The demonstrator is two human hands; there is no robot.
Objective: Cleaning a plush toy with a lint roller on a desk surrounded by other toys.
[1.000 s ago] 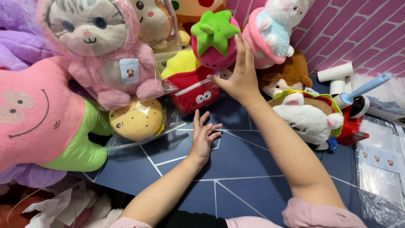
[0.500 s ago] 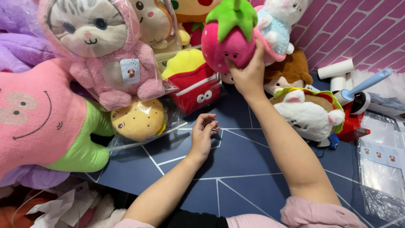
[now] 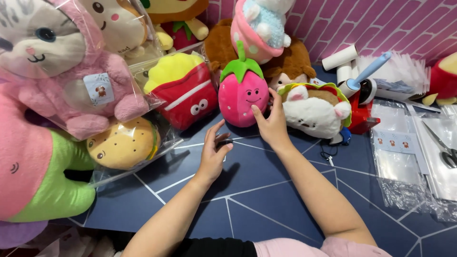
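I see strawberry plush (image 3: 242, 95) upright on blue mat (image 3: 266, 200), mid-far, long axis vertical, stem up, face toward me | right hand (image 3: 272, 124) fingers loosely spread, touching its right side | left hand (image 3: 213, 153) half-curled, empty, nearer.

fuzzy plush strawberry toy (image 3: 243, 97), glossy clear plastic wrap on the burger toy (image 3: 124, 143), smooth matt blue mat (image 3: 266, 195), crinkly clear plastic bags (image 3: 404, 166)
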